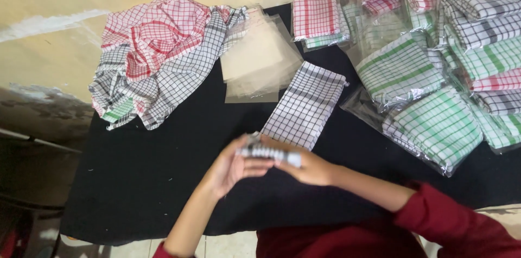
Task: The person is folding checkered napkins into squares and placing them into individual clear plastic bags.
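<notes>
Both my hands meet near the front middle of a black table (163, 171). My left hand (230, 168) and my right hand (309, 168) together grip a small rolled or folded black-and-white checked cloth (268, 153), blurred by motion. Just beyond it a folded black-checked white cloth (305, 105) lies flat on the table. My sleeves are dark red.
A heap of loose red, black and green checked cloths (154, 57) lies at the back left. Clear plastic bags (258, 62) are stacked behind the folded cloth. Several bagged checked cloths (434, 68) pile up at the right. A yellowish wall (54, 30) is at left.
</notes>
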